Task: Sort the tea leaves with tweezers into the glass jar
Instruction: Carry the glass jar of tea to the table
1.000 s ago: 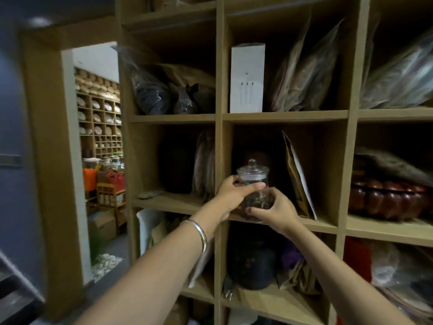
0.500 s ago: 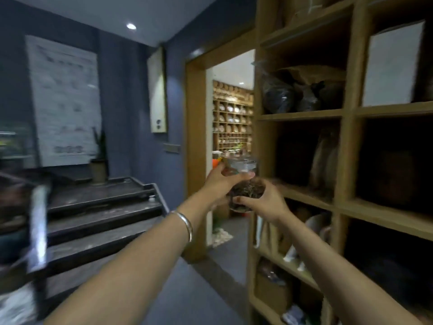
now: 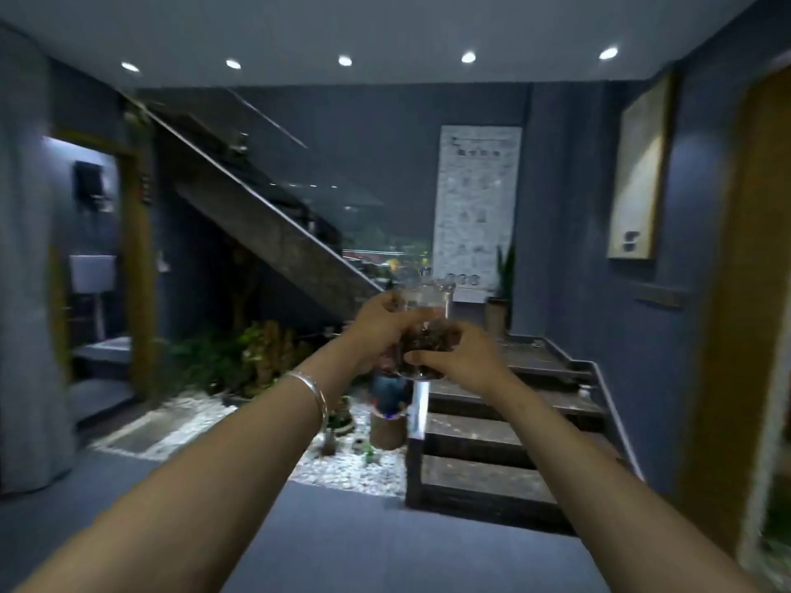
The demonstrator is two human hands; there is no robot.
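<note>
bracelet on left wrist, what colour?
Silver, plain band bracelet; head view, the only one.

Wall poster (image 3: 476,207) — print blurred, unreadable

Interior with dark blue-grey walls (image 3: 590,199) and floor (image 3: 342,541). A dark staircase (image 3: 265,233) rises diagonally toward the upper left; its lower wooden steps (image 3: 483,438) lie to its right. Beneath the staircase, green plants (image 3: 239,353) stand beside a bed of white pebbles (image 3: 342,468). A pale wall chart (image 3: 475,207) hangs right of the staircase. Recessed ceiling lights (image 3: 345,60) run above.
</note>
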